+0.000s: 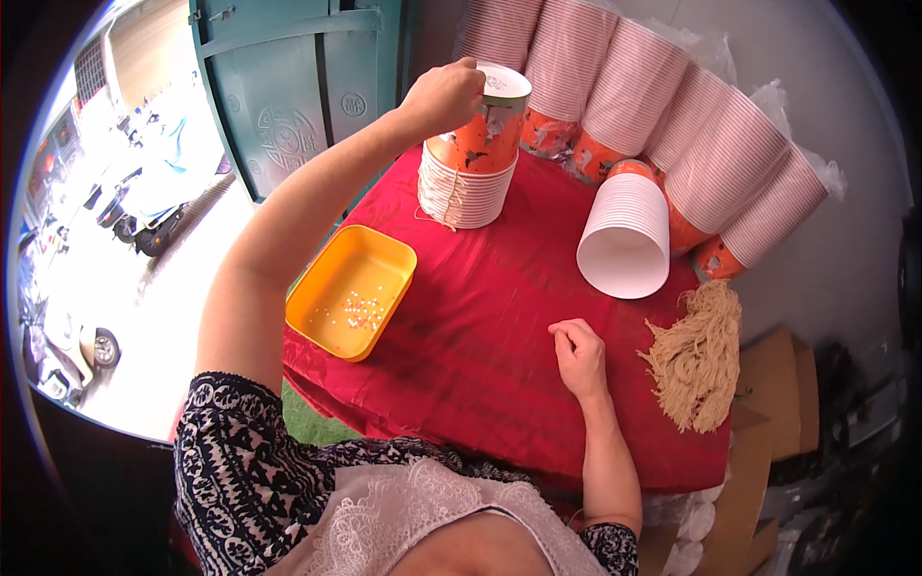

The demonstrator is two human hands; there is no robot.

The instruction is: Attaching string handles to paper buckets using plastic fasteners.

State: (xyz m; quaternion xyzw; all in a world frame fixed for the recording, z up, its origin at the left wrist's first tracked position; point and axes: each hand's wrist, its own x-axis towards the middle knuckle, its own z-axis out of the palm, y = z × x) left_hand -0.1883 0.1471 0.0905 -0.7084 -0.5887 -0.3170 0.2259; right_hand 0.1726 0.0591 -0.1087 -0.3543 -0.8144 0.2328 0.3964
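At the far left of the table stands an upside-down stack of orange paper buckets (471, 199) with white rims. Light strings hang down the stack's side. My left hand (444, 98) reaches out to the upturned top bucket (492, 134), its fingers closed at the edge of the white base; the fingertips are partly hidden. My right hand (580, 361) lies low over the red tablecloth (480, 355), its fingers curled in and nothing visible in them. Left of the middle sits a yellow plastic tray (312, 288) with small pale and reddish beads (363, 312) scattered in it.
Another bucket stack (624, 235) lies on its side, its open mouth toward me. Behind it lean several plastic-wrapped stacks (634, 91). A bundle of tan string (701, 360) lies at the right edge. Cardboard boxes (783, 394) stand beyond; a green metal door (298, 96) is at left.
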